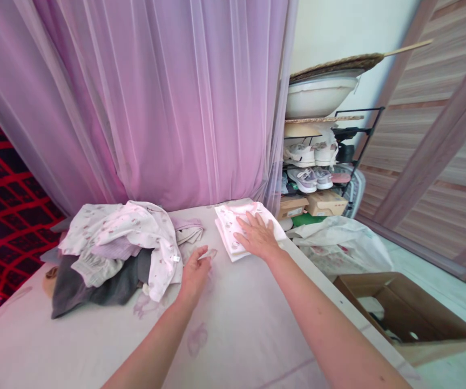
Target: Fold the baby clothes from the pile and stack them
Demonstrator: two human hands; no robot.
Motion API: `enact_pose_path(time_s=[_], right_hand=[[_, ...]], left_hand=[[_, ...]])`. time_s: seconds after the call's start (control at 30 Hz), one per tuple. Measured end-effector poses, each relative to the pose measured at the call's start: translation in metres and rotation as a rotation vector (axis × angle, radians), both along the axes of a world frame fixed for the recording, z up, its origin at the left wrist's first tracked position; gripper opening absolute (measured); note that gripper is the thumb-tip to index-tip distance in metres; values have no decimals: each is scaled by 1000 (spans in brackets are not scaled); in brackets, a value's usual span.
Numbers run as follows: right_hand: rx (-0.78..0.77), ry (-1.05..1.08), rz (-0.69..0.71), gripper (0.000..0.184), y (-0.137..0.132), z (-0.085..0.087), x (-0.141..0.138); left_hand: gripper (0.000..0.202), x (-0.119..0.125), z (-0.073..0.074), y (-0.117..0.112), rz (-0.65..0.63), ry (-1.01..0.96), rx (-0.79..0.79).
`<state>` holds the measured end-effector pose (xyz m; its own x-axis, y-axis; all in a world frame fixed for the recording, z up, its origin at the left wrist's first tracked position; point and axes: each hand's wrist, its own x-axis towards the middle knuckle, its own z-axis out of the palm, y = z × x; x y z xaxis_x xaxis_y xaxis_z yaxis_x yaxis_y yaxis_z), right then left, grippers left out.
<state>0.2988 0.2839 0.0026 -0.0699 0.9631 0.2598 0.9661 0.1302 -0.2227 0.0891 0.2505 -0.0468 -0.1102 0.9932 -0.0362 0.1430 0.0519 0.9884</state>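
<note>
Spread flat, my right hand [258,235] rests on a folded white garment [228,221] with small pink prints, near the far edge of the bed [236,319]. My left hand [196,272] hovers or rests just right of a loose clothes heap, fingers apart, holding nothing. In that heap a white printed baby top [152,227] lies over dark grey cloth [90,289] and a pale lilac piece. A small striped lilac garment [190,229] lies behind my left hand.
Lilac curtains [192,108] hang behind the bed. At right stand a shoe rack [358,156] with shoes and basins, a white plastic bag [342,246] and an open cardboard box [414,308] on the floor. A wooden wardrobe [427,129] lines the right side.
</note>
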Motion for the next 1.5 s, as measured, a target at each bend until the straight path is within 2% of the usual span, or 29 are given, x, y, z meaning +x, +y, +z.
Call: enact_pose_path(time_s=[0.1, 0.23, 0.3, 0.4, 0.47, 0.57, 0.67, 0.73, 0.87, 0.97, 1.03, 1.1, 1.2, 1.37, 1.43, 1.5], right_hand=[[-161, 10, 7, 56, 12, -11, -2], [-192, 12, 18, 54, 18, -10, 4], [-152, 10, -1, 50, 13, -8, 1], [102, 12, -66, 39, -8, -14, -16], [313, 68, -50, 36, -30, -30, -31], [517, 186, 97, 32, -67, -63, -50], [524, 288, 175, 28, -98, -89, -64], [476, 360, 175, 28, -116, -96, -72], [394, 487, 110, 31, -154, -101, -88], [335, 537, 85, 33, -182, -106, -96], [298, 567, 72, 35, -194, -108, -97], [267, 609, 50, 36, -200, -108, -97], [222, 689, 2, 41, -198, -105, -95], [140, 761, -31, 46, -193, -98, -94], [128, 760, -23, 47, -193, -97, -94], [127, 748, -17, 48, -194, -96, -94]], left_hand=[[48, -36, -12, -42, 15, 108, 85], [49, -89, -18, -86, 64, 240, 129], [49, -109, -21, -99, 91, 262, 111], [47, -123, -27, -107, 107, 241, 108], [45, -123, -31, -106, 105, 212, 118], [40, -119, -35, -100, 98, 200, 129], [34, -117, -37, -97, 91, 243, 160], [30, -116, -38, -98, 103, 296, 222], [34, -111, -38, -101, 173, 608, 367], [37, -105, -35, -102, 136, 861, 349], [41, -104, -32, -101, 112, 914, 305], [44, -105, -30, -102, 115, 899, 309], [40, -110, -28, -115, 109, 832, 436], [20, -110, -20, -169, 1, 667, 621], [21, -109, -15, -189, 6, 626, 609], [30, -109, -12, -203, 39, 612, 552]])
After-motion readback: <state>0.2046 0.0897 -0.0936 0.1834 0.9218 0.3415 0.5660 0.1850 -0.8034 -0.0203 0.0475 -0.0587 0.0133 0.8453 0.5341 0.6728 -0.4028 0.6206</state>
